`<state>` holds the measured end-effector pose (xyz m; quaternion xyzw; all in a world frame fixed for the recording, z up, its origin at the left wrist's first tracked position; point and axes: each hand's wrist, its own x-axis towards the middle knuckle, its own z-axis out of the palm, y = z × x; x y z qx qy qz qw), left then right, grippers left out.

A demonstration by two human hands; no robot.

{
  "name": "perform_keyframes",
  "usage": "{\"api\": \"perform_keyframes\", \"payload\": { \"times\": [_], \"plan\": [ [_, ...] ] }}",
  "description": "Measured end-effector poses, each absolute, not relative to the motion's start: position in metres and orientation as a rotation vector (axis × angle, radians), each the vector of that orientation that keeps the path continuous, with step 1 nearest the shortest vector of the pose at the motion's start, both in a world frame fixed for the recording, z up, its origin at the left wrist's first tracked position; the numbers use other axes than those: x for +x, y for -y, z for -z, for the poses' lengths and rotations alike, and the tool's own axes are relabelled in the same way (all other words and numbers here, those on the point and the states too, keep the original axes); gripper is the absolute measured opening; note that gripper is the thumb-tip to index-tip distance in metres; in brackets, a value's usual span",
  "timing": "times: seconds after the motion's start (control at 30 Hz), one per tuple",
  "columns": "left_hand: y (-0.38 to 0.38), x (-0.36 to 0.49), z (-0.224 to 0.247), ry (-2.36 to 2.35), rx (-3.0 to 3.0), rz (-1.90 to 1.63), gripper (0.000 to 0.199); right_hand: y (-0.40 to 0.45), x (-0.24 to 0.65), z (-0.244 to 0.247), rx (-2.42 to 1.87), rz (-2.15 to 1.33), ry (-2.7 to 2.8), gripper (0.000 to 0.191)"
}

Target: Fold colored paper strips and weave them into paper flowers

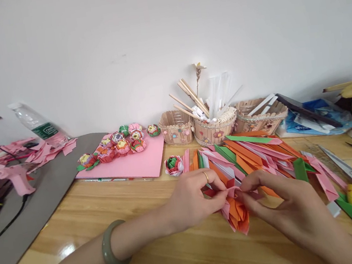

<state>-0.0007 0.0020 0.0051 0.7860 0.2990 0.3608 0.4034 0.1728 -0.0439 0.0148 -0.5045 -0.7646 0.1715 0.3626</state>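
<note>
Between my two hands is a folded paper flower (237, 215) in orange and pink, held just above the wooden table. My left hand (194, 197), with a gold ring and a green bangle on the wrist, pinches a pink fold at its upper side. From the right, my right hand (280, 200) pinches the same pink part between thumb and fingertips. Behind the hands lies a pile of folded paper strips (247, 152) in orange, pink, green and white. A finished-looking paper flower (174, 166) in green, red and white sits left of the pile.
Several paper flowers (122, 146) rest on pink paper (144, 165). Small wooden baskets (178, 134) hold sticks and tubes by the wall. On the left are a pink glue gun (17, 178), a bottle (35, 123) and pink scraps (54, 150). Scissors (348, 169) lie on the right.
</note>
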Motion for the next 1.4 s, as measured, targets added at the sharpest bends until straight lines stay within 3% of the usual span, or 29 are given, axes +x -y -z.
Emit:
{"api": "perform_keyframes", "payload": {
  "times": [0.13,0.3,0.4,0.57,0.67,0.77,0.87,1.2,1.4],
  "plan": [
    [-0.002,-0.002,-0.007,-0.72,2.032,-0.939,0.009,0.049,0.175,-0.011,-1.194,-0.343,2.04,0.006],
    [-0.008,-0.002,-0.014,-0.694,1.472,-0.744,0.018,0.048,0.176,-0.014,-1.107,-0.281,2.066,0.009],
    [-0.009,-0.001,-0.015,-0.682,1.427,-0.701,0.022,0.046,0.176,-0.013,-1.054,-0.231,2.072,0.014],
    [-0.01,0.001,-0.01,-0.687,1.713,-1.015,0.011,0.045,0.177,-0.013,-1.127,0.021,1.952,0.014],
    [-0.009,-0.001,-0.007,-0.699,1.913,-1.184,0.009,0.045,0.174,-0.02,-1.271,-0.294,1.876,0.004],
    [-0.007,-0.001,-0.004,-0.625,2.128,-1.275,0.011,0.044,0.17,-0.024,-1.341,-0.865,1.799,0.022],
    [-0.005,0.001,-0.002,-0.579,2.176,-1.296,0.013,0.043,0.167,-0.024,-1.335,-1.123,1.676,0.027],
    [-0.005,0.002,0.012,-0.727,1.956,-1.244,0.011,0.039,0.162,-0.022,-1.418,-1.364,1.514,0.037],
    [-0.003,0.003,0.014,-0.751,1.878,-1.245,0.012,0.041,0.162,-0.019,-1.489,-1.387,1.472,0.033]
  ]
}}
